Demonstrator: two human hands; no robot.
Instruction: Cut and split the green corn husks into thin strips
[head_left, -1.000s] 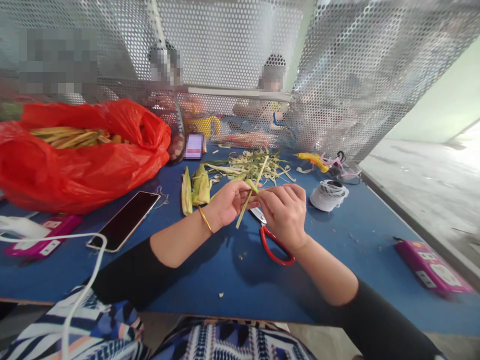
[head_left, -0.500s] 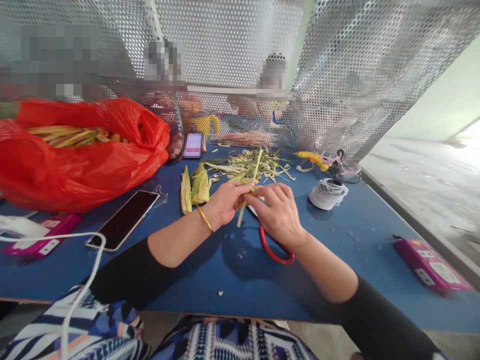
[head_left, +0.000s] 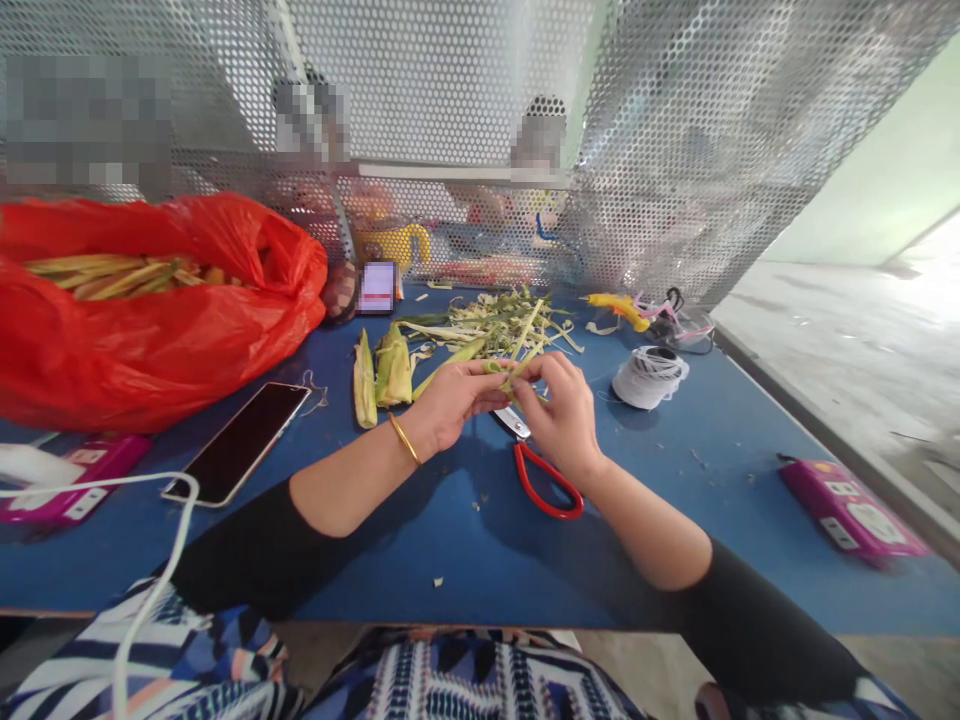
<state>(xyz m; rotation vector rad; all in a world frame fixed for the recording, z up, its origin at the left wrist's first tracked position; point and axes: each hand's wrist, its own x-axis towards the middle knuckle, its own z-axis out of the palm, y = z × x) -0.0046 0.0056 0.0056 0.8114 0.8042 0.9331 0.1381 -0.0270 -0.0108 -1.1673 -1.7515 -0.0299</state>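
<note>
Pale green corn husk strips (head_left: 529, 335) cross between my two hands over the middle of the blue table (head_left: 420, 545). My left hand (head_left: 457, 402), with a gold bangle on the wrist, pinches the husk strips from the left. From the other side, my right hand (head_left: 562, 410) grips them between thumb and fingers. Just beneath lie red-handled scissors (head_left: 551, 490), their blades partly covered by the hands. Behind the hands spreads a pile of shredded husk (head_left: 495, 318). Whole corn husk pieces (head_left: 394, 368) lie to the left.
A red plastic bag (head_left: 150, 345) of husk strips fills the left side. Nearby lie a phone (head_left: 244, 440) and white cable (head_left: 169, 560). On the right are a white thread spool (head_left: 649, 378), a yellow glue gun (head_left: 619, 309) and a purple box (head_left: 851, 508). Perforated metal (head_left: 465, 90) screens the back.
The long strip that stood across my fingers now lies folded or crossed between them. My right hand has turned slightly, and more of the scissors shows. The view has shifted a little.
</note>
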